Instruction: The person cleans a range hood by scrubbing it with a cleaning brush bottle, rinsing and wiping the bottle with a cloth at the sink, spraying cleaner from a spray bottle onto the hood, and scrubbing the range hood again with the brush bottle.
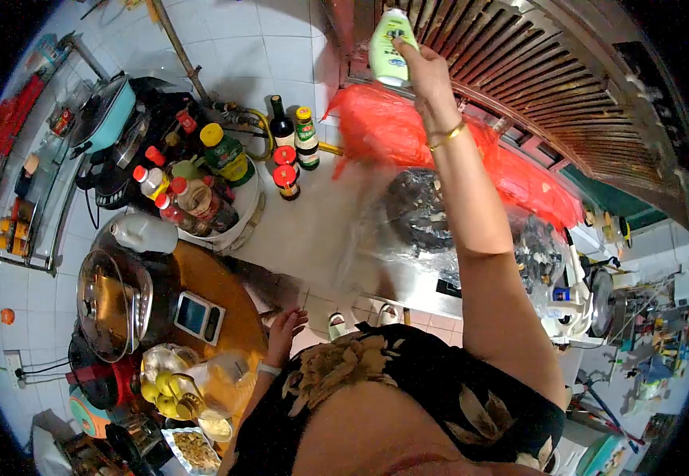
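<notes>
High at the top of the head view, my right hand (427, 71) grips a pale green plastic bottle (392, 49), beside the slatted metal range hood (495, 55). Red plastic sheeting (384, 127) lies below that hand, along the wall behind the counter. My left hand (287, 329) hangs low near the edge of the round wooden table (229, 289), its fingers partly spread with nothing in them. A digital scale (199, 317) lies on that table, to the left of my left hand.
A white bucket (245, 226) of sauce bottles stands left of the counter (312, 230). Dark bottles (282, 123) and red-lidded jars (285, 178) stand at the back. Clear plastic covers the stove area (420, 214). A glass-lidded pot (110, 305) and yellow fruit (166, 389) are at lower left.
</notes>
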Demonstrator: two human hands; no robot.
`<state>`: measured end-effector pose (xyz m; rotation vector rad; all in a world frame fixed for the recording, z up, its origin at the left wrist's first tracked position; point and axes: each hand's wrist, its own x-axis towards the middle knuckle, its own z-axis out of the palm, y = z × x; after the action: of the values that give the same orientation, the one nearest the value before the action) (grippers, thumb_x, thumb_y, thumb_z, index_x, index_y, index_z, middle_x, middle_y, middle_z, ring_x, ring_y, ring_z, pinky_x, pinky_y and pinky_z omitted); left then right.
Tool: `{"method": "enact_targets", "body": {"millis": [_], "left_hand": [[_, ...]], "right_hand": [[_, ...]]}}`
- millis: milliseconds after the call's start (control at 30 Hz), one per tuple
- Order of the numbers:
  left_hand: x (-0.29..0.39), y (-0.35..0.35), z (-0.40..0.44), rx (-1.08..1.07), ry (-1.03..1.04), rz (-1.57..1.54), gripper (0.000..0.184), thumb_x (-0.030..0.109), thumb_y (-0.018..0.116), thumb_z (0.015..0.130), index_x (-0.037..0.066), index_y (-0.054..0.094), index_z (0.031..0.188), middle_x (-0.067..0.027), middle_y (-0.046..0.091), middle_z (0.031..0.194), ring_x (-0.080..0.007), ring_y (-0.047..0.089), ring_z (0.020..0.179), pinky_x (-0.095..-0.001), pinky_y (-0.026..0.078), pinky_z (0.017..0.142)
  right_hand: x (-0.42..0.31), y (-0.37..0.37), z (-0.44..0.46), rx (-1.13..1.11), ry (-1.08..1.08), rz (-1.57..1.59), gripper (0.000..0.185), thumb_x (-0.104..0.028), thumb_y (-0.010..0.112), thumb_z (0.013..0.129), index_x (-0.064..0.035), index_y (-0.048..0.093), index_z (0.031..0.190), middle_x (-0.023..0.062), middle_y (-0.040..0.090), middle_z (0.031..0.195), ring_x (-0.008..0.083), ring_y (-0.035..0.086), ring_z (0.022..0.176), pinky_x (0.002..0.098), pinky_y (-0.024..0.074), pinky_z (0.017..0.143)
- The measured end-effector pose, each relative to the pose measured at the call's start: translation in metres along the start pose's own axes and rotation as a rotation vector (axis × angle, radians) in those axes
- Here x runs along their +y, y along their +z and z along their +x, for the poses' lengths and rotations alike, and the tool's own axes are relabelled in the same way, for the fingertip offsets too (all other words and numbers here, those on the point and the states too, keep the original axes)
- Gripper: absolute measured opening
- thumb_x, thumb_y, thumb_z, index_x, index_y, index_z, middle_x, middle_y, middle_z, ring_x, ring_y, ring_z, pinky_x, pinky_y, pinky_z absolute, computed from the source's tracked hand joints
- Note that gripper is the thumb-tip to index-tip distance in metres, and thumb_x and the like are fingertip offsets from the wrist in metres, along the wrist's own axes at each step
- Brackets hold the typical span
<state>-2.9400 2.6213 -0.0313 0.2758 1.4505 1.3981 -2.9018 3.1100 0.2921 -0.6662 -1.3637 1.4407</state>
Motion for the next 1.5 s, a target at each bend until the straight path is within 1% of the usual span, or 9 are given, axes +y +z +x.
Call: {"method": "enact_targets", "body": {"millis": [167, 367, 433, 467, 700, 967, 1100, 1267, 1500], "left_hand": [[-0.005, 0.003, 0.010, 0.007, -0.046, -0.090, 0.033, 0.025, 0.050, 0.101, 0.003, 0.053, 0.125, -0.0098, 0.063, 0.119, -0.0198, 0.061, 0.106, -0.0338, 0.048, 0.092], [-0.018, -0.003, -0.002, 0.077, -0.099, -0.062, 0.032, 0.026, 0.051, 0.100, 0.003, 0.054, 0.123, -0.0104, 0.064, 0.116, -0.0203, 0.063, 0.104, -0.0337, 0.049, 0.090], [-0.014, -0.002, -0.008, 0.080, -0.078, -0.069, 0.033, 0.026, 0.051, 0.101, 0.003, 0.053, 0.125, -0.0110, 0.064, 0.117, -0.0207, 0.063, 0.104, -0.0338, 0.049, 0.090], [-0.012, -0.003, -0.014, 0.078, -0.062, -0.078, 0.034, 0.026, 0.050, 0.101, 0.003, 0.052, 0.127, -0.0117, 0.064, 0.118, -0.0210, 0.063, 0.105, -0.0339, 0.049, 0.091], [-0.019, 0.000, -0.007, 0.021, -0.019, -0.044, 0.041, 0.031, 0.050, 0.101, 0.003, 0.049, 0.131, -0.0123, 0.062, 0.122, -0.0226, 0.060, 0.111, -0.0364, 0.048, 0.094], [0.124, 0.098, 0.031, -0.373, 0.160, -0.170, 0.062, 0.049, 0.048, 0.098, 0.006, 0.037, 0.141, -0.0139, 0.047, 0.138, -0.0254, 0.051, 0.123, -0.0420, 0.045, 0.099], [0.134, 0.150, 0.048, -0.572, 0.203, -0.139, 0.064, 0.050, 0.039, 0.100, 0.008, 0.027, 0.146, -0.0134, 0.040, 0.143, -0.0272, 0.046, 0.128, -0.0442, 0.045, 0.100], [0.112, 0.207, 0.034, -0.558, 0.072, 0.011, 0.045, 0.038, 0.038, 0.104, 0.003, 0.048, 0.129, -0.0102, 0.060, 0.110, -0.0202, 0.062, 0.099, -0.0301, 0.051, 0.077], [0.080, 0.255, 0.030, -0.684, -0.069, 0.191, 0.059, 0.039, 0.054, 0.098, 0.001, 0.035, 0.138, -0.0144, 0.053, 0.129, -0.0250, 0.059, 0.110, -0.0364, 0.053, 0.087]], "right_hand": [[0.063, -0.010, -0.002, 0.023, 0.148, -0.294, 0.035, -0.022, 0.071, 0.086, 0.0050, 0.064, 0.107, 0.0084, 0.068, 0.083, 0.0152, 0.066, 0.065, 0.0267, 0.0545, 0.053], [0.195, 0.005, 0.064, 0.083, 0.253, 0.016, 0.040, -0.019, 0.076, 0.080, 0.0102, 0.064, 0.105, 0.0121, 0.068, 0.086, 0.0186, 0.065, 0.064, 0.0339, 0.0539, 0.053], [0.211, 0.004, 0.096, 0.205, 0.154, -0.414, 0.040, -0.026, 0.077, 0.076, 0.0121, 0.067, 0.082, 0.0161, 0.070, 0.077, 0.0225, 0.069, 0.067, 0.0373, 0.0528, 0.057], [0.223, 0.002, 0.113, 0.207, 0.098, -0.260, 0.044, -0.027, 0.079, 0.072, 0.0152, 0.064, 0.074, 0.0193, 0.068, 0.074, 0.0238, 0.070, 0.069, 0.0406, 0.0527, 0.058], [0.031, 0.020, 0.002, 0.070, 0.119, 0.127, 0.026, -0.018, 0.073, 0.085, 0.0049, 0.064, 0.094, 0.0109, 0.068, 0.087, 0.0174, 0.066, 0.068, 0.0289, 0.0533, 0.058], [0.048, -0.035, -0.195, -0.217, 0.002, -0.359, 0.034, -0.016, 0.070, 0.087, -0.0016, 0.061, 0.117, 0.0076, 0.071, 0.096, 0.0107, 0.063, 0.084, 0.0285, 0.0538, 0.073], [0.049, -0.060, -0.271, -0.376, 0.079, -0.786, 0.042, -0.033, 0.065, 0.088, -0.0044, 0.059, 0.118, 0.0224, 0.067, 0.097, 0.0338, 0.068, 0.086, 0.0408, 0.0540, 0.076], [0.025, -0.117, -0.316, -0.266, -0.008, -1.065, 0.054, -0.033, 0.065, 0.085, -0.0052, 0.051, 0.129, 0.0186, 0.060, 0.105, 0.0364, 0.065, 0.082, 0.0434, 0.0542, 0.071], [-0.062, -0.286, -0.381, -0.112, 0.101, -1.033, 0.051, -0.035, 0.064, 0.089, -0.0029, 0.054, 0.127, 0.0179, 0.059, 0.119, 0.0352, 0.064, 0.095, 0.0406, 0.0528, 0.083]]}}
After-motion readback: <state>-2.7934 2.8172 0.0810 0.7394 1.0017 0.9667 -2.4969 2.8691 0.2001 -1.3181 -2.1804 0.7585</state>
